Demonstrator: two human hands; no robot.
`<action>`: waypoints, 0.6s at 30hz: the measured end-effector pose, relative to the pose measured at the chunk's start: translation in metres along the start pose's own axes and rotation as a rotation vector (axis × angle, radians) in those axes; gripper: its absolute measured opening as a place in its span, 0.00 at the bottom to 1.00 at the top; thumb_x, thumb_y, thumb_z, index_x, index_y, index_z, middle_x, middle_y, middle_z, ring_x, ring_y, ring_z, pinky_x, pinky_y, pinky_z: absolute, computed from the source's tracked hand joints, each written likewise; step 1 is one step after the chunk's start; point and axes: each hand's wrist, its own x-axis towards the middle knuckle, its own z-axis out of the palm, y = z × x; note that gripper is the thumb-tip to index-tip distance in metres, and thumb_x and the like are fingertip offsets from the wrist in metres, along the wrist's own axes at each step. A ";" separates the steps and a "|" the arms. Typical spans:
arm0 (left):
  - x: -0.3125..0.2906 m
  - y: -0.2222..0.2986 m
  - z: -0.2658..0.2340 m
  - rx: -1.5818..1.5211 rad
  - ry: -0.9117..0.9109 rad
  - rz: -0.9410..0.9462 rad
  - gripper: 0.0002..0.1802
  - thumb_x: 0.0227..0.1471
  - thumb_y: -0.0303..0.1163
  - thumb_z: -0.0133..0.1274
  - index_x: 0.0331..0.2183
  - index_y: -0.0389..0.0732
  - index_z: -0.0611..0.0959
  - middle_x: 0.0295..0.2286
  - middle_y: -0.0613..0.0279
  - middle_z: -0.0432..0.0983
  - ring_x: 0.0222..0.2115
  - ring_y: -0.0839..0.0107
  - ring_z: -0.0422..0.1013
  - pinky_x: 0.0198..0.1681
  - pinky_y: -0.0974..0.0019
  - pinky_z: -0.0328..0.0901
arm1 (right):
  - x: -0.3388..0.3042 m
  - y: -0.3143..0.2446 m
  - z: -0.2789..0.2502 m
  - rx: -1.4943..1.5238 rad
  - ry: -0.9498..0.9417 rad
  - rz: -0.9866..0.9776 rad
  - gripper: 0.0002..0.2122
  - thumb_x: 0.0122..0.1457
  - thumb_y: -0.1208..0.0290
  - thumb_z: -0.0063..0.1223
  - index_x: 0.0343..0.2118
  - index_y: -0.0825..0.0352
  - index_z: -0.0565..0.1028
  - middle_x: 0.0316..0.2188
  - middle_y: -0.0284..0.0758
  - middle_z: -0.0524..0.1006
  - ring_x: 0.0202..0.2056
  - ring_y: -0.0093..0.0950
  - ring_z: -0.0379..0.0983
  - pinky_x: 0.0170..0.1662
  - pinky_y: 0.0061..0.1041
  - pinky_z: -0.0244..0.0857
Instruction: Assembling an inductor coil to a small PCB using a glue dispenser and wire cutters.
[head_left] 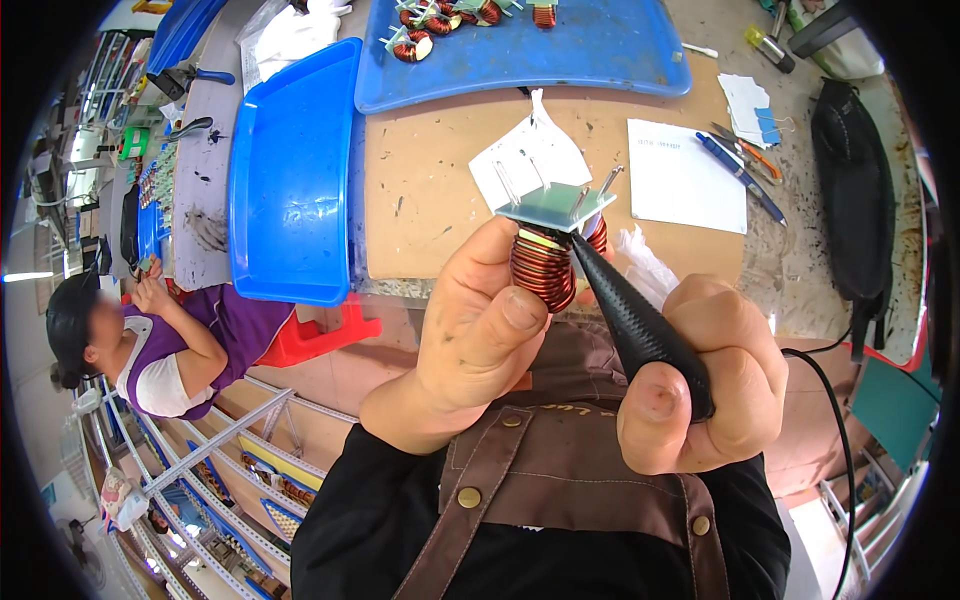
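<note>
My left hand (462,330) pinches a copper-wound coil (541,270) between thumb and fingers, above the bench's near edge. A small green board (556,206) sits on top of the coil, with several metal pins standing up from it. My right hand (735,365) is wrapped round a black tapered tool (640,320) with a textured surface; its exact kind I cannot make out. The narrow tip of this tool points up and left, meeting the coil just under the board. Whether the tip touches the wire or the board is too small to tell.
Several similar coils (408,47) lie in a wide blue tray (540,85) at the back. A deeper blue bin (290,200) stands left. White paper (675,180), a blue pen (740,178) and a black pouch (855,190) are on the right. A co-worker (165,350) sits at left.
</note>
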 end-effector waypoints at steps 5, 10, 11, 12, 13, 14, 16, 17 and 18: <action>-0.001 0.000 0.000 0.003 0.009 -0.001 0.36 0.45 0.42 0.55 0.50 0.33 0.61 0.43 0.58 0.66 0.44 0.71 0.64 0.47 0.66 0.59 | 0.001 -0.001 -0.003 0.010 -0.032 0.011 0.14 0.47 0.76 0.47 0.13 0.71 0.56 0.13 0.37 0.61 0.11 0.21 0.52 0.13 0.19 0.43; 0.000 -0.001 -0.003 -0.002 -0.011 -0.009 0.36 0.45 0.41 0.54 0.50 0.32 0.59 0.44 0.57 0.65 0.45 0.70 0.63 0.49 0.65 0.58 | 0.001 -0.001 -0.003 0.004 -0.041 0.023 0.13 0.47 0.77 0.47 0.14 0.71 0.56 0.13 0.37 0.61 0.12 0.21 0.52 0.13 0.19 0.44; 0.000 -0.001 -0.004 -0.004 -0.028 -0.019 0.36 0.46 0.41 0.54 0.51 0.32 0.59 0.44 0.56 0.65 0.45 0.70 0.62 0.49 0.65 0.57 | 0.001 -0.001 -0.003 0.003 -0.039 0.025 0.13 0.47 0.77 0.47 0.14 0.71 0.56 0.13 0.37 0.61 0.12 0.21 0.52 0.13 0.19 0.44; 0.000 -0.001 -0.003 -0.004 -0.028 -0.021 0.36 0.46 0.41 0.54 0.51 0.32 0.59 0.44 0.56 0.65 0.45 0.70 0.62 0.49 0.65 0.57 | 0.002 -0.001 -0.003 0.004 -0.033 0.027 0.13 0.47 0.77 0.47 0.14 0.71 0.56 0.13 0.37 0.61 0.12 0.21 0.52 0.13 0.19 0.44; -0.001 -0.002 -0.002 -0.025 -0.009 -0.018 0.36 0.46 0.41 0.54 0.51 0.32 0.59 0.44 0.56 0.64 0.46 0.70 0.62 0.49 0.65 0.57 | 0.002 -0.001 -0.003 0.006 -0.026 0.029 0.13 0.47 0.77 0.47 0.14 0.71 0.56 0.13 0.37 0.61 0.12 0.20 0.52 0.13 0.18 0.44; -0.001 -0.003 -0.002 -0.046 0.012 -0.013 0.36 0.46 0.41 0.54 0.51 0.32 0.59 0.44 0.56 0.64 0.46 0.69 0.62 0.49 0.64 0.57 | 0.002 -0.001 -0.003 0.007 -0.026 0.030 0.13 0.47 0.77 0.47 0.14 0.71 0.56 0.13 0.37 0.61 0.12 0.20 0.52 0.13 0.18 0.44; -0.002 -0.003 -0.004 -0.049 0.006 -0.010 0.36 0.46 0.41 0.53 0.51 0.32 0.59 0.45 0.56 0.64 0.46 0.69 0.62 0.49 0.64 0.57 | 0.001 -0.001 -0.003 0.018 -0.028 0.042 0.13 0.47 0.77 0.47 0.14 0.71 0.56 0.13 0.37 0.61 0.12 0.20 0.52 0.13 0.18 0.44; -0.002 -0.004 -0.005 -0.052 -0.002 -0.009 0.36 0.46 0.41 0.53 0.51 0.32 0.59 0.45 0.56 0.64 0.46 0.69 0.62 0.49 0.64 0.57 | 0.001 -0.001 -0.002 0.017 -0.027 0.043 0.13 0.47 0.77 0.47 0.14 0.71 0.56 0.13 0.37 0.61 0.12 0.20 0.52 0.13 0.18 0.44; -0.002 -0.004 -0.005 -0.052 -0.002 -0.010 0.36 0.46 0.41 0.53 0.51 0.32 0.59 0.45 0.56 0.64 0.46 0.69 0.62 0.49 0.64 0.57 | 0.001 -0.001 -0.002 0.023 -0.019 0.046 0.13 0.47 0.77 0.46 0.14 0.71 0.56 0.13 0.37 0.61 0.12 0.20 0.52 0.13 0.18 0.44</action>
